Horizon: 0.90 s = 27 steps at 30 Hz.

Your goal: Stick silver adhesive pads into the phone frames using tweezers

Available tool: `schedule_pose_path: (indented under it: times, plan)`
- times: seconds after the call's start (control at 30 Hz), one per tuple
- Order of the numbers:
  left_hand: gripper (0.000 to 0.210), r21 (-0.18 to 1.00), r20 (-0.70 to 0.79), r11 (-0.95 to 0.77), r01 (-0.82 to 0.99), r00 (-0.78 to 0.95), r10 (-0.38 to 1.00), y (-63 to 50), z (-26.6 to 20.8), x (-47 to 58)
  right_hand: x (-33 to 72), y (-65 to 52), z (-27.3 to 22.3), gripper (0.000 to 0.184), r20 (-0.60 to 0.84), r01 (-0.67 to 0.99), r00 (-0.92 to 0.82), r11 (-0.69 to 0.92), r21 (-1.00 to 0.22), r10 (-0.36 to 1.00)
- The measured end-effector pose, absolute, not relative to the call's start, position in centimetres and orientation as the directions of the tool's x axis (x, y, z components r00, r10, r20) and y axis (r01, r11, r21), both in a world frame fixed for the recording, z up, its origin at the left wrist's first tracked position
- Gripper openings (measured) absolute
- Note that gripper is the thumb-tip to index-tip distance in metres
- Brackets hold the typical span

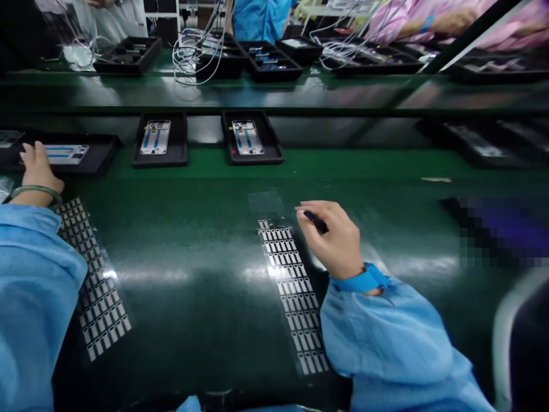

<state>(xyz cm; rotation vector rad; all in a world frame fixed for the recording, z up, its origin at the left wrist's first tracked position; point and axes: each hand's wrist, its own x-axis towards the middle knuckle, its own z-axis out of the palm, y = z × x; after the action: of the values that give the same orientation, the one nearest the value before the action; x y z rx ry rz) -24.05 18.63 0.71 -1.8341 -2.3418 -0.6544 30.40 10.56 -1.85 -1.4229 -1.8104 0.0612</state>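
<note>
We have our L hand at the L tray, fingers extended over the near end of a phone-like frame w/ blue strips; we can't tell whether it grips anything. Our R hand is closed on a small blk. item, just R of the R label sheet on the green worktop, while the L label sheet lies partly covered by our L sleeve. Btwn. our hands, toward the far side, we note two more blk. trays, ea. w/ one similar unit.
</note>
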Motion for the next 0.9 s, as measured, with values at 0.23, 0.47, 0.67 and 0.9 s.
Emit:
schedule_pose_path:
  times: [0.23, 0.47, 0.67, 0.9]
  plan:
    - [0.068, 0.196, 0.151, -0.108, 0.975, 0.079, 0.985, 23.6, 0.0, -16.4, 31.1, 10.9, -3.1, 0.045, 0.281, 0.38, 0.179, 0.197, -0.904, 0.943]
    - [0.054, 0.085, 0.044, -0.168, 0.982, 0.164, 0.985, 23.5, 0.8, -9.6, 30.0, 11.1, -3.5, 0.032, 0.013, -0.071, 0.224, 0.03, -0.997, 0.974]
    - [0.052, -0.029, 0.112, -0.139, 0.99, 0.141, 0.984, 21.0, 3.1, -9.4, 29.2, 10.9, -3.1, 0.035, -0.069, 0.013, 0.245, -0.075, -0.997, 0.967]
    - [0.035, -0.163, 0.093, -0.571, 0.804, 0.589, 0.803, 10.2, 3.4, -8.5, 28.5, 11.5, -3.6, 0.032, -0.07, 0.143, 0.22, -0.103, -0.984, 0.973]
